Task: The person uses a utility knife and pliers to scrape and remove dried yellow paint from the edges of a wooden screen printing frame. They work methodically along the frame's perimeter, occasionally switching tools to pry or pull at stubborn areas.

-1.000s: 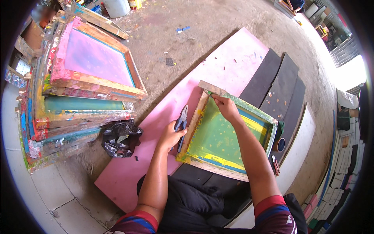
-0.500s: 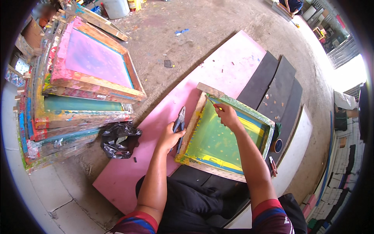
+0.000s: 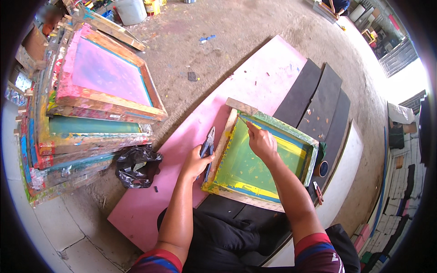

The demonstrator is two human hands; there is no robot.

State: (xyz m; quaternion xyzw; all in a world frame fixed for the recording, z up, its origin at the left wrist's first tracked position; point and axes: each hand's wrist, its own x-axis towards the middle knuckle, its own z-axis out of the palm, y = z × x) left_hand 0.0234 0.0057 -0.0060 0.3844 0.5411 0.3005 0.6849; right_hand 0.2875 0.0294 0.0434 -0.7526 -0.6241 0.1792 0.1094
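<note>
My left hand point(image 3: 196, 162) is wrapped round a pair of pliers point(image 3: 209, 148) with dark blue handles, jaws pointing up and away. It is beside the left rail of a wooden screen-printing frame point(image 3: 291, 129), whose green mesh point(image 3: 246, 159) carries yellow and blue patches. Over the frame's far left corner, my right hand point(image 3: 262, 142) is closed on a thin tool point(image 3: 245, 120). The tool's tip reaches the inner corner; my fingers mostly hide its handle, and its kind is unclear.
Stacked screen frames point(image 3: 109, 77) stand at the left beside a black plastic bag point(image 3: 137, 166). Pink board point(image 3: 182, 154) and black sheets point(image 3: 318, 109) lie beneath and beyond the frame. A small round container point(image 3: 322, 169) and a red-handled cutter point(image 3: 318, 193) are at its right. Another person point(image 3: 339, 5) works far off.
My right hand has turned, knuckles now upward, and its thin tool has shifted slightly toward the frame's far left corner. My left hand still grips the pliers. The whole view has shifted slightly.
</note>
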